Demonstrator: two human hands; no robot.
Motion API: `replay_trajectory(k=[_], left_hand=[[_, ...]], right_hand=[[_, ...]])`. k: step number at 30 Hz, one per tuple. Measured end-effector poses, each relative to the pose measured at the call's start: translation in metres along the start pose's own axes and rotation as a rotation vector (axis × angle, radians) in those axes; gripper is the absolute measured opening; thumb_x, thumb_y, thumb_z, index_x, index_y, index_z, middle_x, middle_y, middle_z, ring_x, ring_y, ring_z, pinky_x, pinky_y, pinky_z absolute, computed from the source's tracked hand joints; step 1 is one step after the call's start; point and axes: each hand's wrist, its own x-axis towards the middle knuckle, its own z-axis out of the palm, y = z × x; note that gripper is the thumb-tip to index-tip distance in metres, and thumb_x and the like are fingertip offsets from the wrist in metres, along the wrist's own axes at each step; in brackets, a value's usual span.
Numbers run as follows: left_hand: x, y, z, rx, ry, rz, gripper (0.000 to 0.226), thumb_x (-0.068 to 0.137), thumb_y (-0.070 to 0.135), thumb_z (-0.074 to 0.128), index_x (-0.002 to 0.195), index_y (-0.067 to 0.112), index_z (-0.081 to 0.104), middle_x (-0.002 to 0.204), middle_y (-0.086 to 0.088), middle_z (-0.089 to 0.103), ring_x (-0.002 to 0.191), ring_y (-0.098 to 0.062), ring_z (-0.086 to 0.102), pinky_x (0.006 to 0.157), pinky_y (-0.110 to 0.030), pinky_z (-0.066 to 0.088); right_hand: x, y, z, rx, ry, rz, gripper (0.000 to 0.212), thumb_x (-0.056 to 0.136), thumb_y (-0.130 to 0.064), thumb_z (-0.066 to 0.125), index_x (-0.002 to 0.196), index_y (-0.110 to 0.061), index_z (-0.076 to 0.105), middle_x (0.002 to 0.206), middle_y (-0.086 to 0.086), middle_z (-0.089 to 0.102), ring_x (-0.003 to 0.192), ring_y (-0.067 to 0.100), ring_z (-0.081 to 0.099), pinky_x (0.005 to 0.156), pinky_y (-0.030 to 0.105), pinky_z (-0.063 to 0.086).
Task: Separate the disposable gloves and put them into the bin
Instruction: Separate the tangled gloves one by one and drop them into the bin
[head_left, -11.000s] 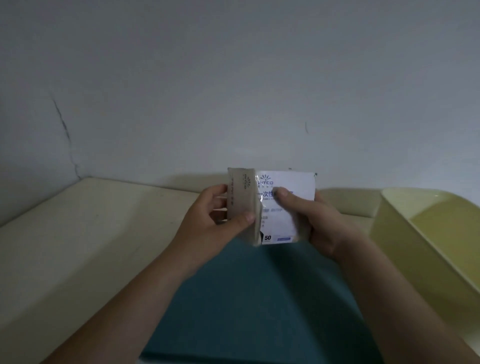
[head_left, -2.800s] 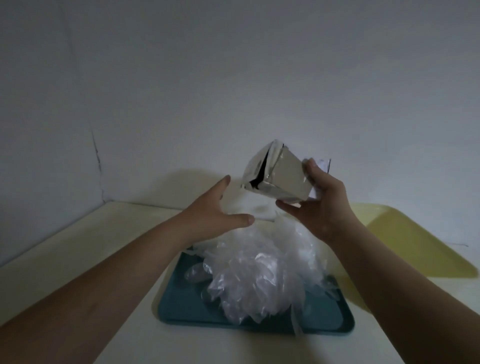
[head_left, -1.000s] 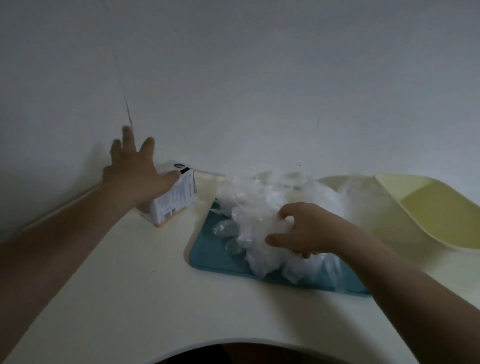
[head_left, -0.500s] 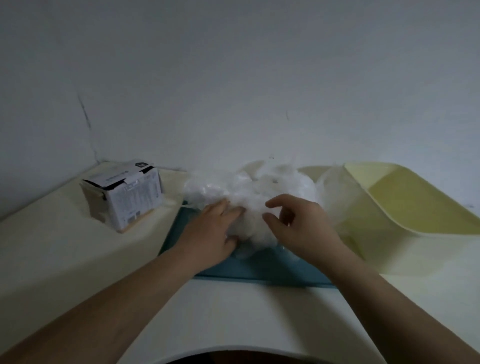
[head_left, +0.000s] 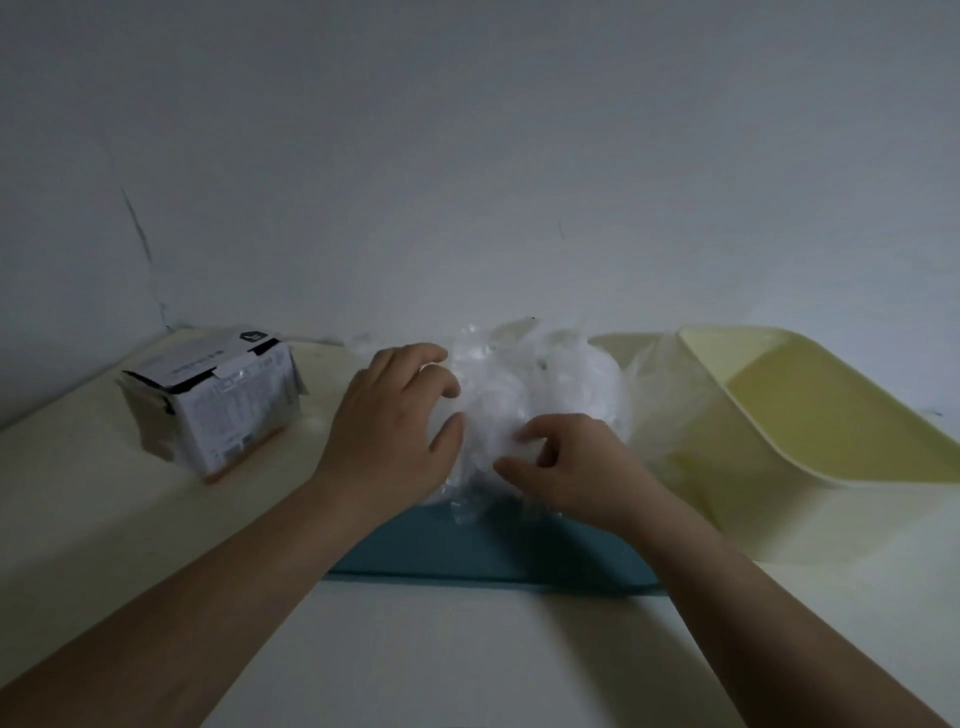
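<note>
The person's left hand (head_left: 395, 431) is cupping the left flank of the heap of clear disposable gloves (head_left: 540, 379), fingers and thumb curled round it, likely steadying it while the right hand (head_left: 571, 467), just beside it, is pinching the film at the heap's front between bent finger and thumb. The heap is sitting on a teal tray (head_left: 467, 551) under both hands. The pale yellow bin (head_left: 769, 514) is standing open just right of the right hand, its near wall the one edge to lift over; the opened glove box (head_left: 213, 400) is lying well left of the left hand, off that path.
</note>
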Motion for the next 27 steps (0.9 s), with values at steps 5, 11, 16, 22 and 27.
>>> replay_trajectory(k=[5,11,16,22,27], left_hand=[[0.037,0.041,0.015,-0.155,-0.043,0.077,0.037,0.094,0.017,0.069,0.13,0.022,0.064,0.146,0.004,0.055,0.136,-0.016,0.047,0.112,-0.035,0.042],[0.085,0.074,0.051,-0.245,-0.465,0.074,0.056,0.091,0.021,0.069,0.144,0.036,0.055,0.154,0.008,0.048,0.139,-0.017,0.046,0.115,-0.038,0.044],[0.087,0.067,0.062,-0.129,-0.528,0.024,0.029,0.09,0.03,0.07,0.119,0.031,0.071,0.111,0.006,0.061,0.099,-0.02,0.063,0.086,-0.044,0.057],[0.083,0.047,0.04,-0.187,-0.399,-0.064,0.02,0.099,0.022,0.064,0.106,0.022,0.082,0.103,0.001,0.078,0.091,-0.019,0.069,0.089,-0.037,0.057],[0.086,0.047,0.015,-0.3,-0.319,-0.152,0.028,0.104,0.031,0.056,0.105,0.015,0.079,0.113,-0.005,0.077,0.102,-0.023,0.071,0.096,-0.041,0.057]], right_hand=[[-0.015,-0.006,-0.036,0.017,0.437,-0.113,0.037,0.089,-0.064,0.061,0.078,-0.03,0.069,0.066,-0.01,0.064,0.059,0.004,0.06,0.059,0.029,0.051],[-0.008,0.036,-0.029,0.073,0.444,-0.143,0.035,0.096,-0.03,0.057,0.129,-0.021,0.062,0.131,-0.001,0.055,0.118,0.019,0.056,0.1,0.037,0.05],[-0.002,0.033,-0.038,0.248,0.224,-0.012,0.036,0.099,-0.011,0.054,0.131,-0.02,0.065,0.127,-0.001,0.069,0.117,0.014,0.064,0.103,0.04,0.054],[-0.013,0.025,-0.048,0.2,0.224,-0.024,0.054,0.094,-0.004,0.057,0.142,-0.03,0.055,0.143,-0.01,0.058,0.131,0.009,0.05,0.109,0.029,0.044],[-0.022,0.014,-0.054,0.201,0.304,-0.065,0.063,0.09,-0.02,0.072,0.147,-0.031,0.05,0.149,-0.011,0.053,0.136,0.016,0.05,0.115,0.042,0.045]])
